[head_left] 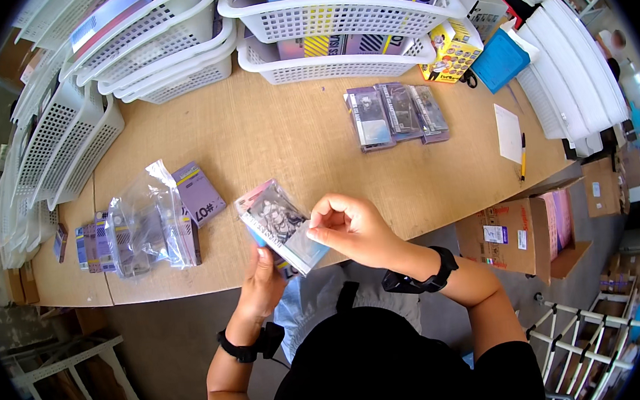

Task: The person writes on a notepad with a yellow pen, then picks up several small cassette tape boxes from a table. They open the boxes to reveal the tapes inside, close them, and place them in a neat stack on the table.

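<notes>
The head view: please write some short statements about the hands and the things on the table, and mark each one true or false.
1. The left hand holds a stack of sleeved cards from below. True.
2. The right hand lies flat on the table. False: it is raised, with its fingertips pinched at the right edge of the stack of sleeved cards.
3. A pile of clear plastic bags lies on the left part of the table. True.
4. The pencil lies on the left, beside the clear plastic bags. False: it lies near the right end of the table, by a white sheet of paper.
5. White baskets stand at the far side of the table. True.
</notes>
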A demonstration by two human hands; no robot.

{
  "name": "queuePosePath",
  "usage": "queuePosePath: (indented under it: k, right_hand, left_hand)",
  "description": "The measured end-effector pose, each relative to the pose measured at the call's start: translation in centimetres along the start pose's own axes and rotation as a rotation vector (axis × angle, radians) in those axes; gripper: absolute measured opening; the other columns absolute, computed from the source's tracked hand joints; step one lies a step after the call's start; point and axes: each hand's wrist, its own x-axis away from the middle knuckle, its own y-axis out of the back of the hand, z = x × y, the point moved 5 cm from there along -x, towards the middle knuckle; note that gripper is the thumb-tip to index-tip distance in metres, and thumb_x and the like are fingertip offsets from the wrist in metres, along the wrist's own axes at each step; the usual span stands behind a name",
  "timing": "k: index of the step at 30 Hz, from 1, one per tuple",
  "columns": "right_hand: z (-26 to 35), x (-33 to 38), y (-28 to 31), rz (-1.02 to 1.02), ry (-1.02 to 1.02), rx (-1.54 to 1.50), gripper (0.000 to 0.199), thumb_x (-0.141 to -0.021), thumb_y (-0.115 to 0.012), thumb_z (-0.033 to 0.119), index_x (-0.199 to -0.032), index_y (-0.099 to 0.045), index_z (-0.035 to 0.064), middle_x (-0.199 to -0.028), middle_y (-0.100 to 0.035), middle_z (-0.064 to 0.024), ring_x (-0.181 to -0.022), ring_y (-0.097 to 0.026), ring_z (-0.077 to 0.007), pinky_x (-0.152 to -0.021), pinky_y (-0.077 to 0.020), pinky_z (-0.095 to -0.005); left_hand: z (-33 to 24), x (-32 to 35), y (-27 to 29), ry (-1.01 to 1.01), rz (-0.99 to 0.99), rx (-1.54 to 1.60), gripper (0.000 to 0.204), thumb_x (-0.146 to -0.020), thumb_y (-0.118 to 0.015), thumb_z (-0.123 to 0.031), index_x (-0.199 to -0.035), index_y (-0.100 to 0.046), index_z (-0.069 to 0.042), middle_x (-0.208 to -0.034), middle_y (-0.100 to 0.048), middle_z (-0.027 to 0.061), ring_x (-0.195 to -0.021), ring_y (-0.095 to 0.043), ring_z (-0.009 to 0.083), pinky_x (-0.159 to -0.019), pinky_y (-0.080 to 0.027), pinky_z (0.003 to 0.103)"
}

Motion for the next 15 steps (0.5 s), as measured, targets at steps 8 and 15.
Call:
queuePosePath:
  k: [8, 15]
  right_hand:
    - [0.6, 0.3, -1.4, -0.074, 0.244, 0.548, 0.027, -0.078, -0.073, 0.01, -0.073, -0.047, 0.0035, -0.063, -0.047, -0.0036, -0.053, -0.043, -0.0091, -0.047, -0.0363, -0.0253]
    - [-1.7, -0.7, -0.9, 0.125, -0.037, 0.237, 0.062, -0.08, -0.069, 0.009, -0.126, -0.027, 0.0033, -0.105, -0.054, -0.014, -0.092, -0.057, -0.0171, -0.074, -0.0483, -0.0282]
  left_hand:
    - [0.1, 0.2, -1.4, -0.017, 0.045, 0.064, 0.064, -0.095, -0.051, -0.031, -0.143, -0.018, -0.003, -0.14, -0.036, 0.0127, -0.13, -0.035, 0.0244, -0.107, -0.03, 0.042]
    - [0.1, 0.4, -0.5, 0.002, -0.032, -0.027, 0.06, -0.093, -0.055, -0.02, -0.141, -0.023, -0.004, -0.136, -0.043, 0.0116, -0.125, -0.042, 0.0229, -0.103, -0.035, 0.041]
